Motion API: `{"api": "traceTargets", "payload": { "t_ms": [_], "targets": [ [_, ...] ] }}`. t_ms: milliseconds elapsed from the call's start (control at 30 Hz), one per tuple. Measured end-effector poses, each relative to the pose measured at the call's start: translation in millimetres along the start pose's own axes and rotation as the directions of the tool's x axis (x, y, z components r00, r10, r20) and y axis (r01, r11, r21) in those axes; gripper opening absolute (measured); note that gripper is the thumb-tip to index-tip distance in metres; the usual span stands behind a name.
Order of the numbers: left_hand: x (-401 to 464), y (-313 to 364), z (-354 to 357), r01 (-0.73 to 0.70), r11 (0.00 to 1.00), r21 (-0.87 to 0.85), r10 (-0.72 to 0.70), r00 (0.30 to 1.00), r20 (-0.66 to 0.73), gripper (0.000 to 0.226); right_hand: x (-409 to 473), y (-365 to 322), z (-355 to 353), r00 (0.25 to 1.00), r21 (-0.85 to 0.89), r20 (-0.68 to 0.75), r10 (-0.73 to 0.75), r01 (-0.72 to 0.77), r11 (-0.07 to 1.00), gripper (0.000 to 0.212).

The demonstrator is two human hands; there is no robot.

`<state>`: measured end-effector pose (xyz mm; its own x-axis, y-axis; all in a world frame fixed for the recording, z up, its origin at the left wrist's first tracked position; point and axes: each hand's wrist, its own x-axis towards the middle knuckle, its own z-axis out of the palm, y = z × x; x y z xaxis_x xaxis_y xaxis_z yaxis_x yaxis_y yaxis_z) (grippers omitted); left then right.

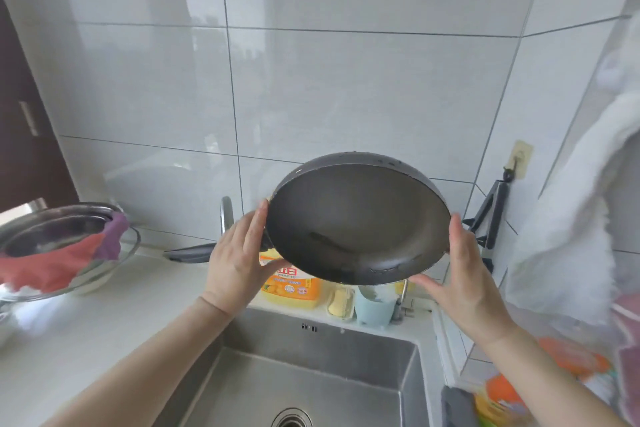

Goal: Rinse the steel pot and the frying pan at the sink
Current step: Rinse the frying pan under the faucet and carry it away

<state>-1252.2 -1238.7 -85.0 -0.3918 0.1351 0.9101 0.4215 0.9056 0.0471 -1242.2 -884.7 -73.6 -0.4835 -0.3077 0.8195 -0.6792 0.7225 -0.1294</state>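
I hold the dark frying pan (356, 218) up above the steel sink (311, 378), tilted so its wet inside faces me. My left hand (239, 260) presses its left rim with straight fingers, thumb spread under the edge. My right hand (457, 270) presses the right rim the same way. A dark handle (187, 252) sticks out to the left behind my left hand. A steel pot or basin (52, 232) stands on the counter at far left with a red and purple cloth (69, 260) draped over its rim.
Behind the sink stand a yellow detergent bottle (294, 284), a soap dish (341, 302) and a pale blue cup (375, 305). A curved steel tap (227, 215) rises beside my left hand. A white towel (571, 218) hangs on the right. A dark folding rack (491, 215) hangs on the wall.
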Motion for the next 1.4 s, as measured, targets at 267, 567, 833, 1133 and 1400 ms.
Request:
{"api": "traceTargets", "payload": {
  "t_ms": [267,567,833,1133,1400],
  "targets": [
    [60.1,1.9,-29.0,-0.068,0.996,0.057,0.075,0.989,-0.125,0.109,56.4,-13.1,-39.7,0.987,-0.076,-0.146,-0.06,0.05,0.996,0.145],
    [124.7,-23.5,-43.9,-0.114,0.991,0.067,0.127,0.964,-0.233,0.101,118.6,-32.6,-59.4,0.963,-0.197,-0.222,-0.152,0.108,0.974,0.132],
    [170.5,-44.1,-44.4,-0.165,0.985,0.047,0.171,0.929,-0.329,0.101,158.5,-40.4,-66.2,0.946,-0.264,-0.269,-0.179,0.106,0.959,0.132],
    [164.7,-55.5,-30.6,-0.164,0.986,-0.024,0.154,0.96,-0.234,0.121,151.9,-43.6,-55.5,0.973,-0.237,-0.215,-0.085,0.032,0.971,0.14],
    [106.4,-63.6,3.2,0.13,0.966,-0.224,0.038,0.785,0.619,0.138,100.4,-25.2,-21.9,0.803,0.077,0.407,0.435,-0.505,0.86,0.146]
  ]
}}
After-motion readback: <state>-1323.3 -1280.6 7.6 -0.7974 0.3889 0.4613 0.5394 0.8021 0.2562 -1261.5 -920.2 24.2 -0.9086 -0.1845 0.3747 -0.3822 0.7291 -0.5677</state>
